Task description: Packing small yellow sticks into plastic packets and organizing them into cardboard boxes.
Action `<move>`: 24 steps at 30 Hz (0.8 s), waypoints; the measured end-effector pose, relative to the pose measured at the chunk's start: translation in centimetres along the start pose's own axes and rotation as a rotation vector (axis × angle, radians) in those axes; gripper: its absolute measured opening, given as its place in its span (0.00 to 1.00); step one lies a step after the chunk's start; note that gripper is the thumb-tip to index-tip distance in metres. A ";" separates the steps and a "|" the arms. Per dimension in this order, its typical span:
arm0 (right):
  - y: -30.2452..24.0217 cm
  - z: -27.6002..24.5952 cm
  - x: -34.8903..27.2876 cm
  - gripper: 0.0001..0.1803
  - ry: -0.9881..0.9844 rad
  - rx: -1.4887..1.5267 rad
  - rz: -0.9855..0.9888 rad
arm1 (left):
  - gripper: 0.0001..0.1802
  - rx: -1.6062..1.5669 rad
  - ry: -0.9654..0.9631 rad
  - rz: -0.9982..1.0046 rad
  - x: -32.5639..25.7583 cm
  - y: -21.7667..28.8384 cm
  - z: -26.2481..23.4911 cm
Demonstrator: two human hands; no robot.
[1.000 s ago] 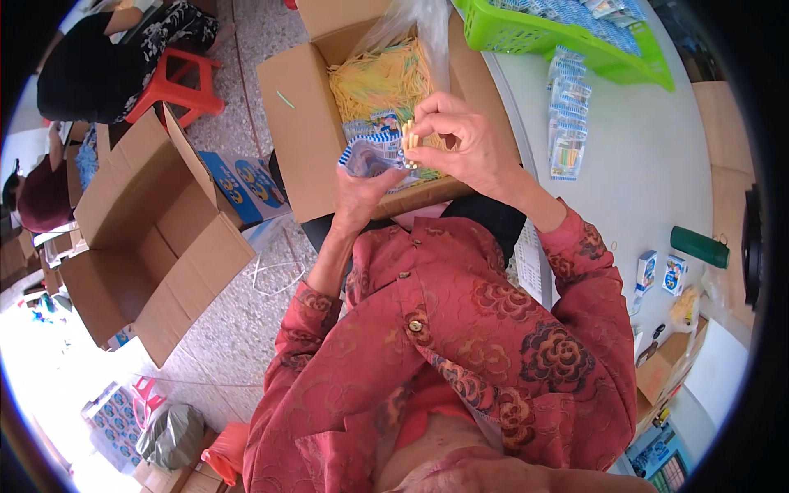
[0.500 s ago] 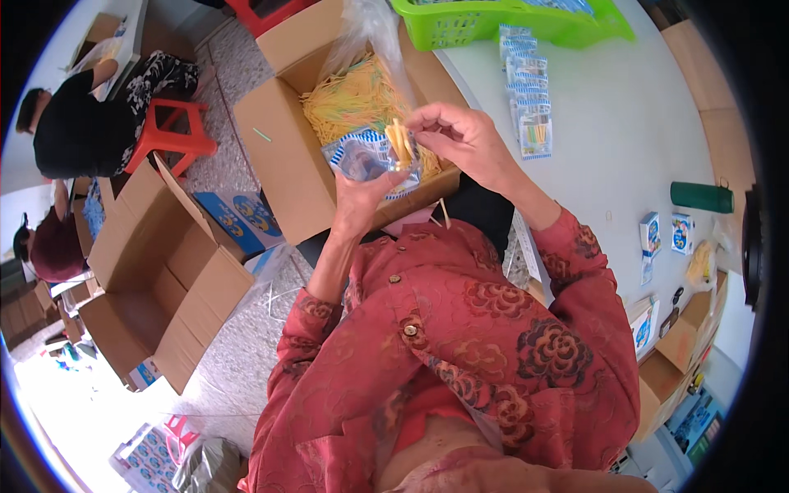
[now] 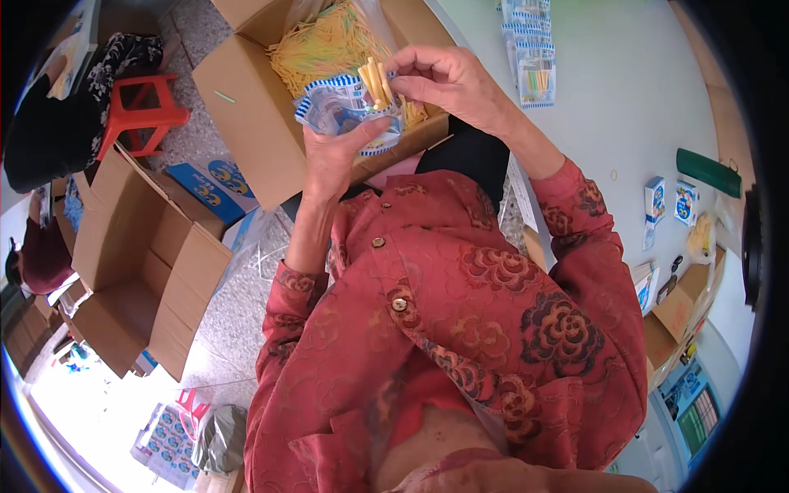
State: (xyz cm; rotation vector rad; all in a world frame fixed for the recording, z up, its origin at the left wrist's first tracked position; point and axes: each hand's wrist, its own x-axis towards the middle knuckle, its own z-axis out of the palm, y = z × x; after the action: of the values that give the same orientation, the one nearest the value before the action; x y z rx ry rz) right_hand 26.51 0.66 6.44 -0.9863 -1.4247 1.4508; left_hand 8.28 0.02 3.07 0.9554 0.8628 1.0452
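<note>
My left hand [image 3: 333, 156] grips a clear plastic packet [image 3: 325, 111] with blue-and-white striped edges, its thumb laid across the front. A small bundle of thin yellow sticks [image 3: 374, 80] stands upright at the packet's right side. My right hand [image 3: 448, 82] is closed in a pinch at the bundle's right edge, thumb and fingertips against the sticks. Both hands are over the near side of an open cardboard box [image 3: 246, 123], which holds a heap of loose yellow and pale green sticks [image 3: 325, 45]. The packet hides part of the heap.
Several filled packets [image 3: 534, 66] lie in an overlapping row on the white table [image 3: 583, 140] at right. Farther along are a green cylindrical case [image 3: 708, 172] and small blue-and-white boxes [image 3: 655, 201]. At left stand another open carton [image 3: 152, 271], a red stool [image 3: 144, 111] and a seated person [image 3: 49, 135].
The view has shifted, so the box and both hands sit higher and farther left. The green basket has left the picture. Both hands keep nearly the same pose around the packet and sticks.
</note>
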 end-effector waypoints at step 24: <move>18.6 -0.8 -7.2 0.17 0.229 -1.133 0.800 | 0.21 -0.092 0.044 -0.064 -1.7 -0.9 -1.3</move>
State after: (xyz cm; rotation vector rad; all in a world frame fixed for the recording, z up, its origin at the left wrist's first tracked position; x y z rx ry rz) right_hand 28.80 -5.65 -12.42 -2.5506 -1.7572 0.8395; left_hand 6.86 -1.54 1.96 0.8249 0.8688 1.0452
